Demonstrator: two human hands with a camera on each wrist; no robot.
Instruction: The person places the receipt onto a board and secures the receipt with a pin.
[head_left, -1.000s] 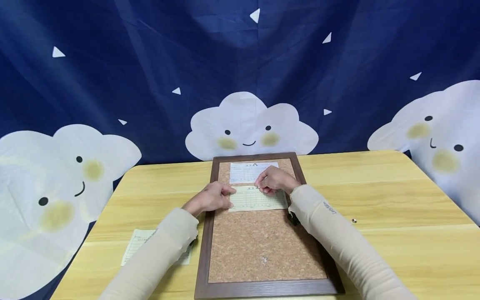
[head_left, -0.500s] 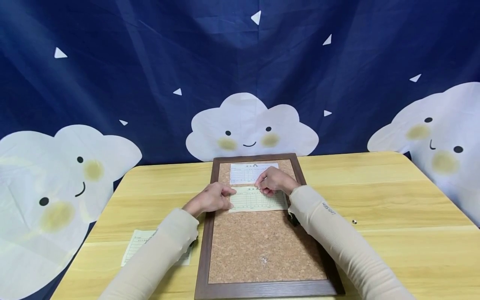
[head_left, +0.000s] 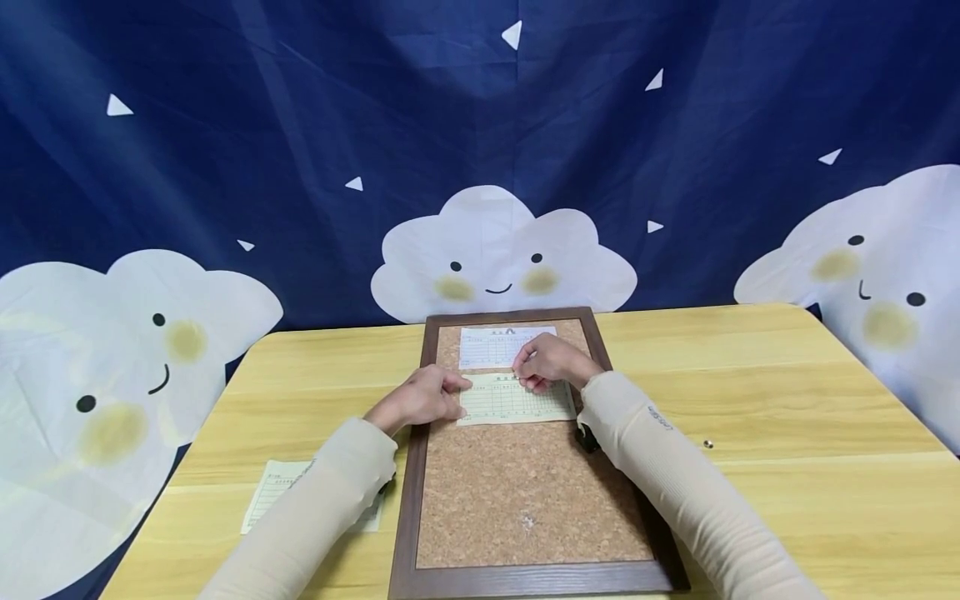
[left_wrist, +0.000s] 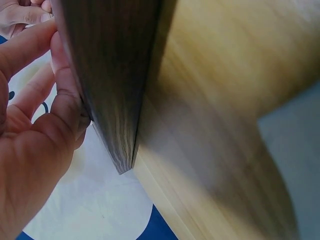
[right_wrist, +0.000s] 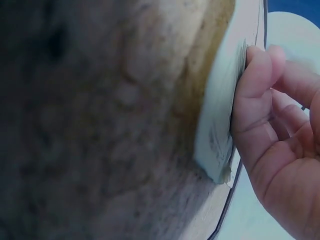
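Note:
A pale yellow printed slip [head_left: 498,404] lies on the framed corkboard [head_left: 528,492], just below a white slip [head_left: 480,348]. My left hand [head_left: 426,396] reaches over the board's left frame, thumb and fingertips on the yellow slip's left edge. At the slip's top edge, near its middle, my right hand [head_left: 551,362] pinches a small thumbtack, mostly hidden by the curled fingers. The right wrist view has this hand [right_wrist: 280,130] close against the yellow slip [right_wrist: 217,120], its near edge lifted off the cork. In the left wrist view the left hand [left_wrist: 45,120] lies against the brown frame [left_wrist: 107,85].
Another yellow slip [head_left: 273,492] lies on the wooden table [head_left: 795,500], partly under the left forearm. A small shiny tack [head_left: 708,444] sits right of the board. A pale scuffed spot [head_left: 528,521] marks the lower cork. A dark blue cloud-print curtain [head_left: 300,100] hangs behind.
The right fingertips have shifted very slightly to the right at the yellow slip's top edge. The left hand and both yellow slips stay in place.

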